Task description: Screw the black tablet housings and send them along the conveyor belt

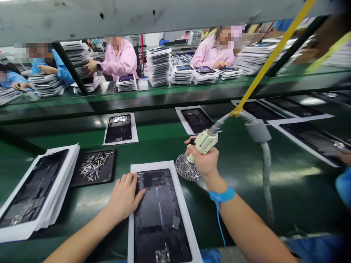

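A tablet housing (pixel 148 223) with a dark inside lies face up on a white sheet (pixel 187 219) in front of me. My left hand (pixel 123 201) rests on its upper left edge, fingers stretched forward and thumb on the dark surface. In my right hand (pixel 207 162) is a cream-coloured electric screwdriver (pixel 206 141), gripped round its body. Its lower end points down over a round, dotted metal dish (pixel 179 173) right of the housing; whether the tip touches the dish is hidden. A blue wrist strap (pixel 226 195) circles my right wrist.
A black tray (pixel 109 179) of small metal parts stands left, beside stacked tablet housings (pixel 38 186) on white sheets. More housings (pixel 119 128) lie along the green bench (pixel 153 137). A yellow strap (pixel 270 65) and grey hose (pixel 265 175) hang near my right hand. Co-workers sit opposite.
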Available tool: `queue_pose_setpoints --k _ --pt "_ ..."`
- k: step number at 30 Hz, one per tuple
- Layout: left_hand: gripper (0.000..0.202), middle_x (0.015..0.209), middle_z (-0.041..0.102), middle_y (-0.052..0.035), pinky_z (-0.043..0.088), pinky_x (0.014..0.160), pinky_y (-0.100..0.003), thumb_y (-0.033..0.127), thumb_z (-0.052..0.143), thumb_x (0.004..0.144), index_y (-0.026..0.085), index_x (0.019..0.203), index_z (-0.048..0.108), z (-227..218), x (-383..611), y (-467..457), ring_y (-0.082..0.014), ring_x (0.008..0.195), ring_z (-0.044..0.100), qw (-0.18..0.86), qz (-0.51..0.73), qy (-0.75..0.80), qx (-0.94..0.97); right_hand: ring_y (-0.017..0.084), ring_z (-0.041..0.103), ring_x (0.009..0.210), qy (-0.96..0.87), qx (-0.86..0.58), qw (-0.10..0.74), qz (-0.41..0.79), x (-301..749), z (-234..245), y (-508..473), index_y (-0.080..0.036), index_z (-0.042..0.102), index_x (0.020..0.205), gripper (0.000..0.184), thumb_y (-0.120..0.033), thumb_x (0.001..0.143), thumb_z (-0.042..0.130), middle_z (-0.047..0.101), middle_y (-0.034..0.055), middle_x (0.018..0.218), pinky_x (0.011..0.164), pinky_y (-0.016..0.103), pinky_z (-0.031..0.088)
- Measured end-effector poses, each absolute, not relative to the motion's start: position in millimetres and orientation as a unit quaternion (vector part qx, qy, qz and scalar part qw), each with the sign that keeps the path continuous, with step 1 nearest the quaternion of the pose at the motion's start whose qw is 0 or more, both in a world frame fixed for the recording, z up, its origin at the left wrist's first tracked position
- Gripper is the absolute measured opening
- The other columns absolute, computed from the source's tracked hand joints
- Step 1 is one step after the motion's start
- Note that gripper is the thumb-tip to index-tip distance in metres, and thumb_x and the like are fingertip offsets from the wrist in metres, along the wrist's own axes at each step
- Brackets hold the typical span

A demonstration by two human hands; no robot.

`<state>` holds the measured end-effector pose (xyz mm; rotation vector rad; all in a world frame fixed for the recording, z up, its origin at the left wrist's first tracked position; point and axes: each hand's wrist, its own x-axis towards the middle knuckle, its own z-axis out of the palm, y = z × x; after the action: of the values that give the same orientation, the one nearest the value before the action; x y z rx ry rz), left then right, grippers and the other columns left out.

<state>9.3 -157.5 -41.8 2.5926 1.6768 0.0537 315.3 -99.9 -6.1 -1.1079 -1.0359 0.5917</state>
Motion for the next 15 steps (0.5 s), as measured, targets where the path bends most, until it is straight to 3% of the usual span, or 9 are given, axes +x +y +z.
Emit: queue_pose_setpoints --k 4,7,11,15 --pt "0.033 0.114 0.064 -0.0155 0.050 0.088 -0.042 0.038 0.049 0.101 0.018 0.121 0.068 -38.2 20.5 -146.8 -0.0298 0.106 0.058 0.023 0.095 0.521 0.848 0.012 0.061 0.049 -0.460 -0.500 0.683 0.269 313.0 -5.8 -97.1 -0.018 0.067 0.093 0.029 -0.037 0.074 0.078 0.075 0.0035 0.079 0.049 0.029 0.055" --pt "0.027 0.115 0.066 -0.0130 0.051 0.089 -0.040 0.029 0.050 0.101 0.020 0.118 0.069 -30.5 48.2 -149.0 -0.0260 0.106 0.060 0.093 0.118 0.377 0.914 0.013 0.062 0.050 -0.463 -0.504 0.675 0.274 313.7 -7.6 -99.4 -0.018 0.067 0.093 0.027 -0.035 0.075 0.077 0.075 0.0039 0.080 0.051 0.030 0.056" --pt "0.024 0.115 0.067 -0.0099 0.051 0.090 -0.038 0.024 0.054 0.098 0.023 0.116 0.070 -26.2 90.9 -162.3 -0.0240 0.110 0.061 0.156 0.096 0.212 0.960 0.012 0.061 0.049 -0.464 -0.505 0.674 0.275 314.2 -9.4 -104.3 -0.018 0.067 0.094 0.027 -0.035 0.075 0.076 0.075 0.0035 0.080 0.052 0.030 0.056" --pt "0.031 0.117 0.067 -0.0108 0.051 0.095 -0.041 0.013 0.053 0.092 0.021 0.117 0.069 -37.3 102.5 -156.2 -0.0256 0.113 0.059 0.134 0.107 0.246 0.954 0.012 0.061 0.050 -0.475 -0.501 0.671 0.270 312.5 -9.6 -106.1 -0.018 0.067 0.096 0.027 -0.035 0.076 0.076 0.074 0.0028 0.079 0.051 0.029 0.056"
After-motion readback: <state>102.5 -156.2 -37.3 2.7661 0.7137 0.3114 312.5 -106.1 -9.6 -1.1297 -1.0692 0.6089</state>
